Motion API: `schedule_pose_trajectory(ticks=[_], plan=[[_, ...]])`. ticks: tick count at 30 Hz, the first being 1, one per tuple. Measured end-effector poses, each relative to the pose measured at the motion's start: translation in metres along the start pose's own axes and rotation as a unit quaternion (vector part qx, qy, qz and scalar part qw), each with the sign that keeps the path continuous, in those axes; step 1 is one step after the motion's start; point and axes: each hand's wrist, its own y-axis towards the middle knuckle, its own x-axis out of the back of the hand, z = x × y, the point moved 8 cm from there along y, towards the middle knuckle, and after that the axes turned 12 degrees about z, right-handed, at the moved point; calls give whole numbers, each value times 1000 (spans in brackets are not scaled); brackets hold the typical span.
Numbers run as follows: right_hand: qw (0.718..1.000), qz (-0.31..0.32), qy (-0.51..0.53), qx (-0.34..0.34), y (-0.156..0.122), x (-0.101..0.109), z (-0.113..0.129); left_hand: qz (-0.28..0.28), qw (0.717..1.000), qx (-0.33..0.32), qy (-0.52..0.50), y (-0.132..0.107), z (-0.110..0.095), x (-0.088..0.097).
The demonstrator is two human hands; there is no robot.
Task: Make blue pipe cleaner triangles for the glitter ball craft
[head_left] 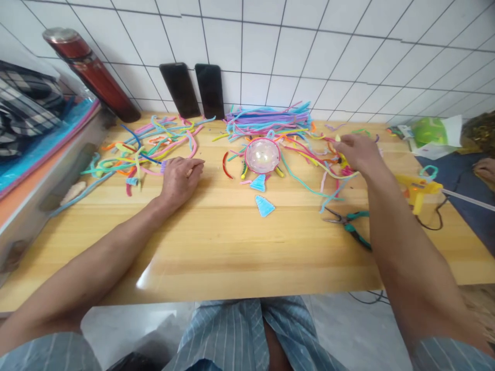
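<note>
My left hand (pixel 181 179) rests on the table, its fingers loosely bent and apart, and I see nothing held in it. A small purple piece (pixel 164 166) lies against its edge, beside a loose heap of coloured pipe cleaners (pixel 154 149). Over the right heap of pipe cleaners (pixel 305 152), my right hand (pixel 359 150) has its fingertips pinched at a yellow pipe cleaner (pixel 337 138); the grip is partly hidden. Between the hands sits a clear round bowl-like piece (pixel 262 156) with a pink rim. Two blue fuzzy pieces (pixel 264 205) and a red curved piece (pixel 226 166) lie near it.
Teal-handled pliers (pixel 350 221) and a yellow glue gun (pixel 417 191) lie by my right forearm. A pipe-cleaner bundle (pixel 268 121) and two phones (pixel 211 90) are by the wall. A red thermos (pixel 91 74) stands left. Another person's hand (pixel 485 169) shows at right.
</note>
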Motion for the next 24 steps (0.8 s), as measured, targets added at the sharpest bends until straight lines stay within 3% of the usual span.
schedule_pose_trajectory(ticks=[6,9,12,17,24], plan=[[972,90,173,130,-39,-44,138,26,997,-50,-53,3,-40,-4],[968,88,159,172,-45,-68,172,33,989,-113,-87,15,-68,-11],[968,73,145,192,-46,-85,177,41,985,-143,-92,33,-88,-26],[955,56,160,244,-56,-93,167,79,978,-148,-122,54,-104,-55],[944,65,201,254,-63,-106,153,27,957,-206,-202,52,-108,-66]])
